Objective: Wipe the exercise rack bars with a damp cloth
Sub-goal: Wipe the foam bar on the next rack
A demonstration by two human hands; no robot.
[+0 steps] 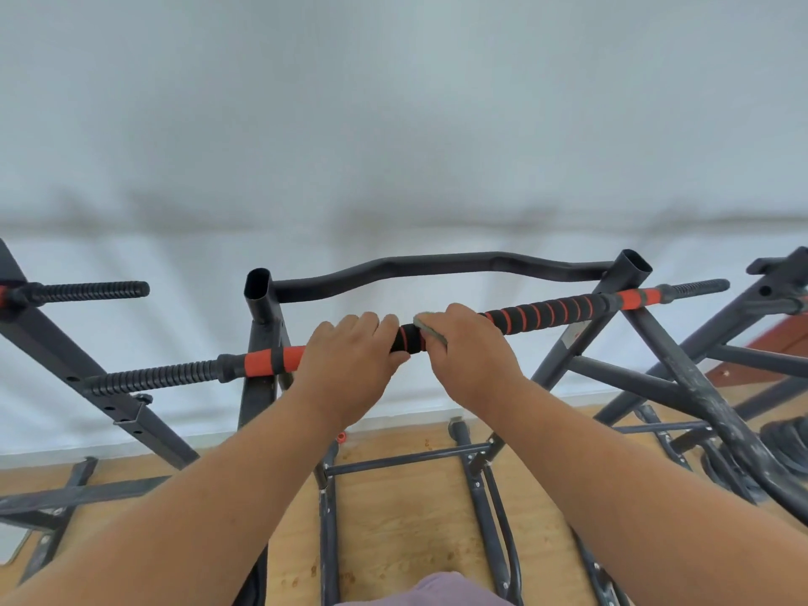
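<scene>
We note two bare forearms, no sleeves, no watch or rings on the left hand [350,365] or right hand [470,356]. At six o'clock, a patch of mauve-grey garment [430,590].

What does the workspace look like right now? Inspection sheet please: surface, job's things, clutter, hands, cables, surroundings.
Surface: wooden floor, seen below between the rack legs.
Job's things: padded bar with black and orange grips runs across the dark rack frame; grey cloth pressed on it, mostly hidden.
Clutter: small orange piece on the floor; dark weight plates at right.
Hands: left hand grips the bar; right hand holds the cloth around the bar.
Cables: nothing seen.
Surroundings: pale wall; more racks left and right.
</scene>
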